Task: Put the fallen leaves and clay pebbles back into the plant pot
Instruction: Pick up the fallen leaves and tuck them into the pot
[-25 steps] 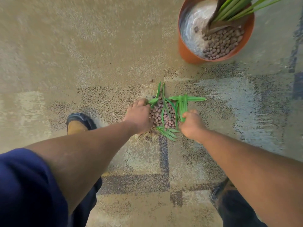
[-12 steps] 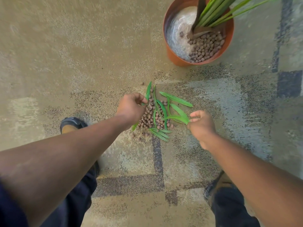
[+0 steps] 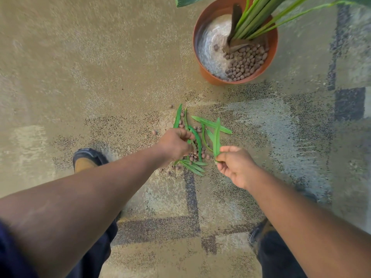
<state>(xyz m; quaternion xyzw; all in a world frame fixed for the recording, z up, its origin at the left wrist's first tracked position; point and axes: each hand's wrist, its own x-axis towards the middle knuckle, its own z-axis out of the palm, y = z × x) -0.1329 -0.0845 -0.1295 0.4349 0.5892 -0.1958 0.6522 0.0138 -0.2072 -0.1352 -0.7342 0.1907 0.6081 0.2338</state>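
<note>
Fallen leaves (image 3: 200,141) and clay pebbles (image 3: 195,154) lie heaped on the patterned carpet (image 3: 100,77), well short of the terracotta plant pot (image 3: 208,75), which stands farther off to the right. Over the heap, the left hand (image 3: 175,144) curls its fingers among the leaves; whether it grips any is unclear. The right hand (image 3: 235,166) pinches one long leaf (image 3: 216,137) at its base.

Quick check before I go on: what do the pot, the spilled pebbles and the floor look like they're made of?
Plant pot: probably plastic, going by its smooth, even terracotta-coloured wall and thin rim; fired clay is possible.
Clay pebbles: matte brown, rounded and irregular, like expanded clay.
Floor: short-pile carpet, with a speckled, fibrous texture and woven dark blocks.
</note>
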